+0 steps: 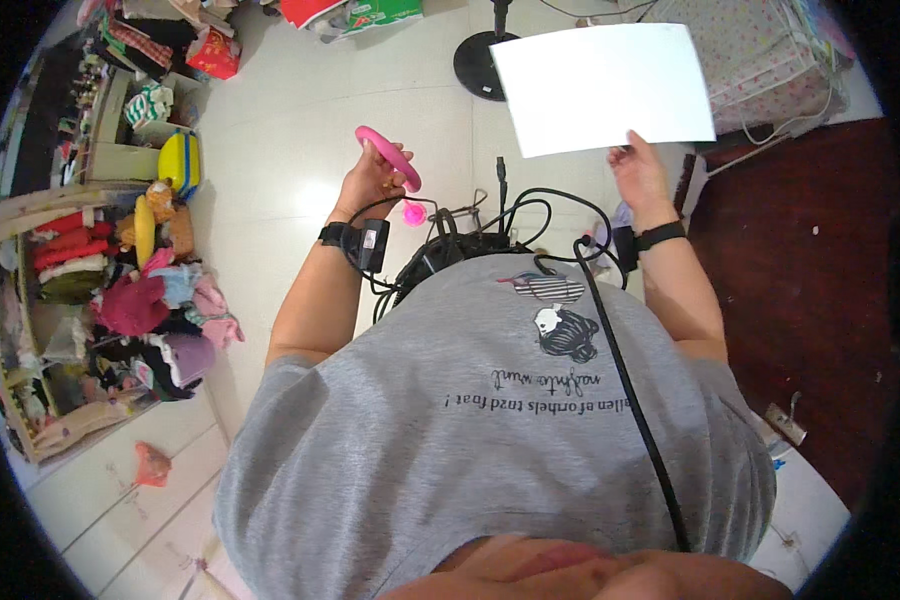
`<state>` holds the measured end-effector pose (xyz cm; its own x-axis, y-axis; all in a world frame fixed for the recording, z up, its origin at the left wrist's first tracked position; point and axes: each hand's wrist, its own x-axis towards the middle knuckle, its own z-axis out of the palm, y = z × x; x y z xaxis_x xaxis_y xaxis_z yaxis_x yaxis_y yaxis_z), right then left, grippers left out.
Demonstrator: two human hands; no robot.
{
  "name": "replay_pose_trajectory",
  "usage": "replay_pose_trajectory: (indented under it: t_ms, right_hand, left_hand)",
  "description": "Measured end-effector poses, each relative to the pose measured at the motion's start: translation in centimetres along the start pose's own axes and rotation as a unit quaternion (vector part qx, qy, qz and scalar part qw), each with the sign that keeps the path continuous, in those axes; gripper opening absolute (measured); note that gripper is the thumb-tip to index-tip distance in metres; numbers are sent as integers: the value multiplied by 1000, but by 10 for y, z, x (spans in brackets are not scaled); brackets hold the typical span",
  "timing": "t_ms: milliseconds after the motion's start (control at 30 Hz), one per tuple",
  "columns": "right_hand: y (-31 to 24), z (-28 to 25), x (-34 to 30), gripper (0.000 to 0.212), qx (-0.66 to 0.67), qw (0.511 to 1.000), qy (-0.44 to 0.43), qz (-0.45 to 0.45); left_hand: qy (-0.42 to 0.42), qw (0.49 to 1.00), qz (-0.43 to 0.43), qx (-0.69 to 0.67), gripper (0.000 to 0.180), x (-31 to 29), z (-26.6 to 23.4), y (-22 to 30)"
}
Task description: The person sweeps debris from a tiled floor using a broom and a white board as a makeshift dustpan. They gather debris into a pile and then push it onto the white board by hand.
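My left hand is closed around a pink ring-like band, held out in front of my body. Beside that hand hangs a small bright pink ball; I cannot tell whether it joins the band. My right hand grips a white sheet of paper by its near edge, thumb on top. The sheet is held up off the floor, its broad face turned toward me, and covers part of a black round stand base.
Black cables loop between my wrists and waist. Shelves with clothes and soft toys line the left, a yellow case beside them. A dark red wooden surface lies right, near a white-framed bed or rack.
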<state>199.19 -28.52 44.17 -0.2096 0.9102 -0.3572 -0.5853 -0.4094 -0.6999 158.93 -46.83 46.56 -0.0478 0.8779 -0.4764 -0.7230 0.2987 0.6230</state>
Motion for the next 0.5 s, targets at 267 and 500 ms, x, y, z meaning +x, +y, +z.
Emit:
replay_pose_trajectory:
  t_ms: [267, 500]
  right_hand:
    - [18, -175, -103, 20, -319, 900, 260, -143]
    - [66, -163, -266, 31, -248, 819, 516, -32]
  left_hand:
    - [65, 994, -77, 45, 31, 55, -18, -20]
    - [61, 956, -207, 199, 14, 121, -82, -38]
